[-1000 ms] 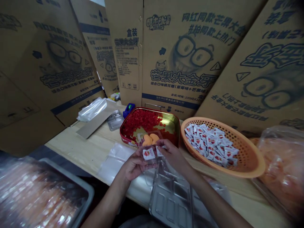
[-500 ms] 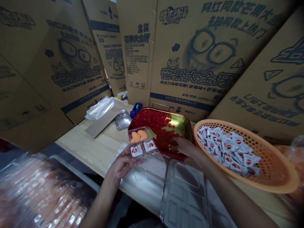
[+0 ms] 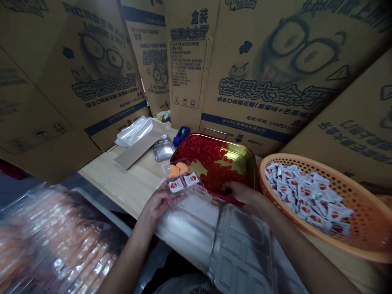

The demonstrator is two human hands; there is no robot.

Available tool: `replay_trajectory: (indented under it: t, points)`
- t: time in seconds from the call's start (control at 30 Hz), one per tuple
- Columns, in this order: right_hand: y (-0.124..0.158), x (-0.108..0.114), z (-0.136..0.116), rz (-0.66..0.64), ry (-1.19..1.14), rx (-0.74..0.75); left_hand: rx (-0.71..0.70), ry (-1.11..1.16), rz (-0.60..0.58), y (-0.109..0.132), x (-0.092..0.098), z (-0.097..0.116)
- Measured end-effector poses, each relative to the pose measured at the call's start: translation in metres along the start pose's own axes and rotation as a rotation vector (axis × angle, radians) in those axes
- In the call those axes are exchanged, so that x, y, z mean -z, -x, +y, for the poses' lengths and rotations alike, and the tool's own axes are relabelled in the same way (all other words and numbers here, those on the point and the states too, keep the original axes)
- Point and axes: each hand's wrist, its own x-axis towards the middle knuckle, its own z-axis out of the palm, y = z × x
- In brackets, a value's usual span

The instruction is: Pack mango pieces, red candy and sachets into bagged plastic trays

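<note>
My left hand (image 3: 161, 203) grips the near edge of a clear plastic compartment tray (image 3: 196, 192), held tilted above the bench. Two orange candy pieces (image 3: 178, 169) lie in its far compartments, and two small white sachets with red print (image 3: 183, 183) sit nearer my fingers. Over the near side of a red-rimmed, gold-lined tray (image 3: 237, 157) is my right hand (image 3: 240, 192), its fingers curled down among small red pieces (image 3: 219, 173). The fingertips are partly hidden, so what they pinch is unclear. Beside that forearm rests a stack of empty clear compartment trays (image 3: 241, 249).
On the right, an orange perforated basket (image 3: 372, 228) holds many white sachets (image 3: 309, 196). A blue tape dispenser (image 3: 181, 136), cardboard strip (image 3: 139, 147) and clear packaging (image 3: 134, 131) lie at the back left. Bagged orange pieces (image 3: 70, 245) are at lower left; printed cartons (image 3: 186, 61) wall the bench.
The view has swung slightly left, so the bench things appear farther right. My left hand keeps the clear tray, now tilted a little differently. My right hand stays at the red pieces, fingers more curled.
</note>
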Motion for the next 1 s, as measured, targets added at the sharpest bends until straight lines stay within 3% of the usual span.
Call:
replay_trajectory:
  t: [0.13, 0.3, 0.47, 0.57, 0.67, 0.8, 1.0]
  points:
    - [-0.004, 0.002, -0.001, -0.012, -0.019, 0.014, -0.019, 0.011, 0.010, -0.005, 0.003, 0.000]
    - [0.001, 0.020, -0.011, 0.041, -0.108, -0.004, -0.030, 0.023, 0.003, -0.010, 0.008, 0.000]
    - [0.023, 0.032, -0.048, 0.097, -0.464, 0.034, -0.027, 0.022, 0.034, -0.011, 0.004, 0.000]
    - [0.031, 0.022, -0.078, 0.026, -0.563, 0.124, -0.024, 0.027, 0.040, -0.011, 0.001, 0.001]
    - [0.030, 0.005, -0.099, 0.005, -0.457, 0.213, -0.027, 0.019, 0.038, -0.011, 0.001, 0.001]
    - [0.022, -0.010, -0.105, 0.023, -0.411, 0.217, -0.025, 0.030, 0.050, -0.011, 0.002, 0.001]
    - [0.027, -0.007, -0.108, 0.012, -0.661, 0.123, -0.029, 0.026, 0.023, -0.012, 0.004, 0.000]
